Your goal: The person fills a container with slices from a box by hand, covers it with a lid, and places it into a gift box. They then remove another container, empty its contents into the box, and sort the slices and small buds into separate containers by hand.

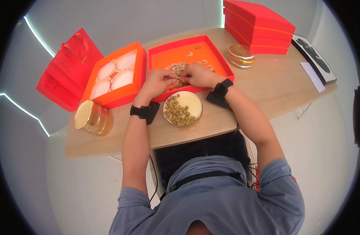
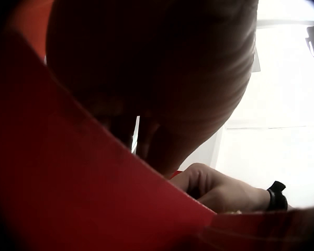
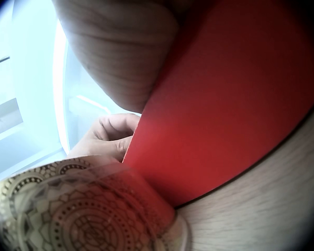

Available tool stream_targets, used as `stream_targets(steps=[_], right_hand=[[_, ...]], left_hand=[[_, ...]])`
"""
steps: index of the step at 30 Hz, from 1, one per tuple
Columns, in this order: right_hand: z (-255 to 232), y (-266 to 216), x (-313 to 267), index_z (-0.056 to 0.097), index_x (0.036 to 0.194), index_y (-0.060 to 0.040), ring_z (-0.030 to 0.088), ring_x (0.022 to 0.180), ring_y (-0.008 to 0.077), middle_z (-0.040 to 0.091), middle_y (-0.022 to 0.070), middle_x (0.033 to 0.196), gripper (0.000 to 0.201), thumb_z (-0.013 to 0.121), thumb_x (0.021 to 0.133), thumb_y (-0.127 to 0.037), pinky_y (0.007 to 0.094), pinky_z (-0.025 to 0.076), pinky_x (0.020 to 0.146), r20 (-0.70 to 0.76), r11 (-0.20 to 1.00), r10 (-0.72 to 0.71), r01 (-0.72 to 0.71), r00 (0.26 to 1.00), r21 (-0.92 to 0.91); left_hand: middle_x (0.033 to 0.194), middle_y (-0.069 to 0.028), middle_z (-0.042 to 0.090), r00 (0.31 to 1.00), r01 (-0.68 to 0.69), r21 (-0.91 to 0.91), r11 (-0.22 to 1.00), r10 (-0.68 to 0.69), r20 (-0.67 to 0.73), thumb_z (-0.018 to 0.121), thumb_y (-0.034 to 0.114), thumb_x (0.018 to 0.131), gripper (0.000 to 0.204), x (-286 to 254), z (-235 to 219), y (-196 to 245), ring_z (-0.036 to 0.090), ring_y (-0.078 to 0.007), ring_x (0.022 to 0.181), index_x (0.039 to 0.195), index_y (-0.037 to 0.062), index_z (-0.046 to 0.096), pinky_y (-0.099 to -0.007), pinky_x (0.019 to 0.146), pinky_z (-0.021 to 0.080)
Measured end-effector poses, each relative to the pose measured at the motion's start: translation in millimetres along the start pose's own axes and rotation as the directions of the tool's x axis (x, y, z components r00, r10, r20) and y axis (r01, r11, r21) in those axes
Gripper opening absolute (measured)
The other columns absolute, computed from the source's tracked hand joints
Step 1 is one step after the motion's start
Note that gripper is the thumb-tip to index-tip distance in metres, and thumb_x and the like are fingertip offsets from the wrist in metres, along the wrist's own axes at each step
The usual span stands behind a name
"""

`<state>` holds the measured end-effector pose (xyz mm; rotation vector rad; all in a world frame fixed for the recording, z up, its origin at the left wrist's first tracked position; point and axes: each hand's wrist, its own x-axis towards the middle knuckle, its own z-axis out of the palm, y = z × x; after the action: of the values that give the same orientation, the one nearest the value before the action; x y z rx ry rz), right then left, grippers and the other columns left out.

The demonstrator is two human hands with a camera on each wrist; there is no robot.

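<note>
In the head view, flat, roundish brown-and-pale slices (image 1: 178,67) lie heaped in a shallow red tray (image 1: 168,53) with an orange floor. My left hand (image 1: 157,83) reaches over the tray's near wall, thumb and forefinger pinching a pale slice (image 1: 175,82). Opposite it, my right hand (image 1: 201,75) has curled fingers down at the heap; I cannot tell whether they hold a slice. Just in front of the tray stands a round clear container (image 1: 192,102) partly filled with small greenish-brown nuggets. Its dark mandala-patterned side (image 3: 91,225) shows in the right wrist view.
On the left are an orange box with white round compartments (image 1: 124,62), a red bag (image 1: 72,64) and a gold-topped jar (image 1: 94,117). Stacked red boxes (image 1: 262,29), a round clear tin (image 1: 241,56) and a framed black-and-white panel (image 1: 315,58) sit to the right.
</note>
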<state>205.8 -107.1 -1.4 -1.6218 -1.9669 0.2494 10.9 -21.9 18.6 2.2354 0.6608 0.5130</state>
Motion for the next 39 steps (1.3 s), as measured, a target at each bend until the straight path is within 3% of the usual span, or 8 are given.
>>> stream_targets(steps=[8, 11, 17, 20, 23, 29, 32, 39], right_hand=[[4, 6, 3, 0.072, 0.091, -0.0054, 0.066, 0.080, 0.0320, 0.067, 0.0181, 0.082, 0.015, 0.063, 0.079, -0.008, 0.0409, 0.051, 0.073, 0.000, 1.000, 0.001, -0.001, 1.000, 0.006], [4, 6, 3, 0.072, 0.089, -0.0048, 0.065, 0.075, 0.0314, 0.067, 0.0177, 0.079, 0.015, 0.062, 0.079, -0.007, 0.0401, 0.051, 0.070, -0.008, 1.000, -0.013, 0.013, 1.000, -0.018], [6, 6, 3, 0.071, 0.085, -0.0043, 0.064, 0.069, 0.0294, 0.067, 0.0162, 0.077, 0.010, 0.068, 0.078, -0.010, 0.0375, 0.050, 0.065, -0.078, 0.999, -0.043, 0.045, 0.996, 0.024], [1, -1, 0, 0.071, 0.085, -0.0040, 0.064, 0.068, 0.0281, 0.067, 0.0147, 0.076, 0.013, 0.072, 0.076, -0.013, 0.0367, 0.050, 0.064, -0.048, 0.997, -0.038, 0.041, 0.998, 0.071], [0, -2, 0, 0.071, 0.084, -0.0030, 0.064, 0.068, 0.0268, 0.067, 0.0136, 0.074, 0.015, 0.075, 0.074, -0.014, 0.0360, 0.050, 0.064, -0.034, 0.997, -0.025, 0.027, 0.999, 0.073], [4, 4, 1, 0.073, 0.085, -0.0035, 0.065, 0.070, 0.0271, 0.068, 0.0141, 0.075, 0.014, 0.074, 0.074, -0.013, 0.0361, 0.050, 0.065, -0.072, 1.000, 0.008, -0.007, 0.997, 0.016], [3, 2, 1, 0.074, 0.087, -0.0048, 0.066, 0.071, 0.0280, 0.069, 0.0148, 0.077, 0.014, 0.073, 0.076, -0.014, 0.0368, 0.051, 0.066, -0.061, 1.000, 0.024, -0.024, 0.998, 0.004], [-1, -3, 0, 0.075, 0.087, -0.0065, 0.066, 0.074, 0.0277, 0.069, 0.0144, 0.078, 0.014, 0.072, 0.078, -0.018, 0.0379, 0.051, 0.070, -0.010, 0.998, 0.054, -0.054, 0.999, -0.011]], left_hand=[[0.086, -0.0119, 0.072, 0.989, -0.084, 0.147, 0.986, 0.065, 0.131, 0.069, -0.003, 0.080, 0.015, 22, 16, -14, 0.068, -0.0143, 0.077, 0.095, -0.0050, 0.070, -0.0285, 0.071, 0.055], [0.087, -0.0129, 0.072, 0.991, -0.058, 0.223, 0.973, 0.029, 0.130, 0.067, -0.006, 0.080, 0.015, 23, 19, -12, 0.068, -0.0147, 0.080, 0.094, -0.0054, 0.070, -0.0286, 0.072, 0.055], [0.080, -0.0091, 0.068, 0.993, -0.002, 0.147, 0.989, -0.015, 0.116, 0.064, -0.008, 0.078, 0.014, 23, 18, -16, 0.064, -0.0139, 0.075, 0.091, -0.0029, 0.068, -0.0284, 0.069, 0.054], [0.084, -0.0141, 0.070, 0.995, 0.002, 0.181, 0.983, -0.020, 0.098, 0.071, 0.001, 0.077, 0.012, 24, 18, -18, 0.068, -0.0207, 0.080, 0.088, 0.0001, 0.069, -0.0330, 0.071, 0.054], [0.080, -0.0076, 0.067, 0.996, -0.044, 0.179, 0.983, 0.029, 0.085, 0.064, -0.008, 0.079, 0.010, 20, 18, -13, 0.063, -0.0117, 0.073, 0.087, -0.0023, 0.066, -0.0265, 0.066, 0.052], [0.077, -0.0037, 0.067, 0.998, -0.009, -0.020, 1.000, 0.010, 0.062, 0.067, -0.003, 0.080, 0.006, 9, 7, 0, 0.062, -0.0093, 0.069, 0.086, -0.0007, 0.066, -0.0242, 0.064, 0.051], [0.076, -0.0006, 0.066, 0.996, 0.076, -0.081, 0.994, -0.071, 0.059, 0.069, -0.002, 0.080, 0.007, -5, -1, 23, 0.060, -0.0054, 0.068, 0.087, 0.0012, 0.067, -0.0206, 0.059, 0.047], [0.075, 0.0027, 0.065, 0.995, 0.020, -0.165, 0.986, -0.004, 0.100, 0.071, -0.001, 0.080, 0.008, -13, -12, 21, 0.058, -0.0021, 0.066, 0.085, 0.0026, 0.066, -0.0180, 0.056, 0.044]])
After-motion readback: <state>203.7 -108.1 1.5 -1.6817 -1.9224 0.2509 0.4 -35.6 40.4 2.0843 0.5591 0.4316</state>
